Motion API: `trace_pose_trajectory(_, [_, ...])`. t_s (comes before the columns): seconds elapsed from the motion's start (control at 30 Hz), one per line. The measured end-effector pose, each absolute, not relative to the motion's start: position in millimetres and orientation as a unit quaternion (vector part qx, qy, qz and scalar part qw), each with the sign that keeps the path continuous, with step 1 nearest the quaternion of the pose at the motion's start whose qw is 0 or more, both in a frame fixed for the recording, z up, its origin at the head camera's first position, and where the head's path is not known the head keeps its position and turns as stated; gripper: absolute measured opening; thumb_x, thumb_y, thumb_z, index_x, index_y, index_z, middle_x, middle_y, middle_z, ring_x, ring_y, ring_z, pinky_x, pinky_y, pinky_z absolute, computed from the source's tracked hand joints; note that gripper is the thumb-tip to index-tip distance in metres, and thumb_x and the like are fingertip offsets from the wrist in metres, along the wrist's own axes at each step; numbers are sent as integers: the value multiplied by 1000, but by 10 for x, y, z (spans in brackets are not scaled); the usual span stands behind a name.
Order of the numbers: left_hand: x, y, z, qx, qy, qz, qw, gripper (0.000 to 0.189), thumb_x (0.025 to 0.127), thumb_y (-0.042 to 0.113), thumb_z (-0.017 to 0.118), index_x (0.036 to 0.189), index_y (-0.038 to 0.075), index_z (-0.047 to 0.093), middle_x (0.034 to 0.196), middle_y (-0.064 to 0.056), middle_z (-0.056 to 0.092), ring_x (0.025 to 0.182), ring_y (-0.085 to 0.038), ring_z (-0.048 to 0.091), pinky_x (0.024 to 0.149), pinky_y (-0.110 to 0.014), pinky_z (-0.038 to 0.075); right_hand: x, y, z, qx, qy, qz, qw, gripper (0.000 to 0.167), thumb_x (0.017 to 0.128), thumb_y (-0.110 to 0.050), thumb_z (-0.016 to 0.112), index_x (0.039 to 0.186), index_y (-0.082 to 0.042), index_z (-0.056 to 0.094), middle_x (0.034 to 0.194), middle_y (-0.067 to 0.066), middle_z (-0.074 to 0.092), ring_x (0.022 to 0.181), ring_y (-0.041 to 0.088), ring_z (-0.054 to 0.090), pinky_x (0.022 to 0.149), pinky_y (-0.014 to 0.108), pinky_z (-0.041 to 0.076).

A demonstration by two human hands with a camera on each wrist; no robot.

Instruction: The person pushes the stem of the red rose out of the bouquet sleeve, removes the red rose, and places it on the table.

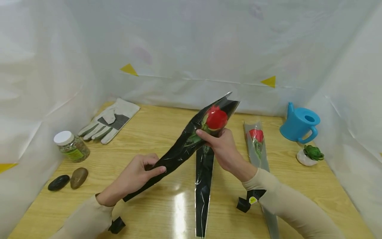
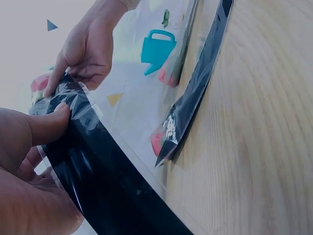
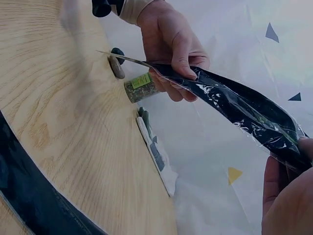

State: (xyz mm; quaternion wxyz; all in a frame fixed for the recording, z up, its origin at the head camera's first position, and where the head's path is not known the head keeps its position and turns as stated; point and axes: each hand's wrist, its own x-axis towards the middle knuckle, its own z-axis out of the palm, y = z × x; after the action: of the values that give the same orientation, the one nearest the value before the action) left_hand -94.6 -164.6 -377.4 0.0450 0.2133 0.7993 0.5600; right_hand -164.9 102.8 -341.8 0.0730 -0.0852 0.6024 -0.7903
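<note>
Both hands hold a red rose in a black and clear sleeve aslant above the table, bloom end up and to the right. My left hand pinches the narrow lower part, thumb on top. Just below the bloom, my right hand grips the sleeve with its thumb across the front. Under it, a second black sleeve lies on the table; its upper end is hidden in the head view. A rose in a grey sleeve lies to the right, partly behind the right forearm.
At the left are work gloves, a white-lidded jar, a black stone and a brown stone. A blue watering can and a small potted succulent stand at the right. White sheeting surrounds the wooden table.
</note>
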Motion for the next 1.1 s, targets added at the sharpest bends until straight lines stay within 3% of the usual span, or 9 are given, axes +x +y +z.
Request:
trace_pose_trajectory(0.23, [-933,-1616,-3772,212,793,570,37,47,92,9,71,61,14,36,70,1,35,64,-14,35,63,-28,33,-1633,997,-3417,-90,622,-776,55,40,87,-9,76,122,-1,57,102,9,64,88,18,62,78,33,53])
trace_pose_trajectory(0.37, [-924,-1591,-3755,205,794,571,31,47,91,7,72,61,14,36,69,1,36,64,-14,35,62,-27,33,-1620,977,-3439,-84,626,-774,53,42,85,-8,78,121,-4,56,100,6,61,88,17,58,79,32,51])
trace_pose_trajectory(0.53, [-912,-1565,-3744,202,794,573,27,41,90,5,73,60,14,45,70,2,44,65,-13,40,61,-25,34,-1597,944,-3467,-86,625,-774,54,39,86,-9,78,119,-5,57,97,6,63,86,18,61,77,33,53])
trace_pose_trajectory(0.7, [-899,-1527,-3726,211,796,566,26,36,90,4,72,61,12,53,69,2,48,64,-13,42,59,-25,36,-1551,902,-3486,-113,614,-779,63,39,87,-5,76,121,-6,56,103,10,64,90,22,65,78,40,55])
trace_pose_trajectory(0.93, [-890,-1507,-3721,213,804,554,21,31,90,5,72,63,13,60,71,2,51,64,-14,45,59,-25,37,-1500,843,-3499,-110,634,-763,57,38,84,-4,77,116,-6,55,102,10,63,89,20,63,76,35,54])
trace_pose_trajectory(1.1, [-867,-1490,-3705,216,801,558,20,28,90,3,72,65,13,63,72,1,53,66,-15,47,59,-25,38,-1445,832,-3517,-119,649,-749,63,48,84,-4,78,124,-6,52,113,11,61,99,22,60,84,34,51])
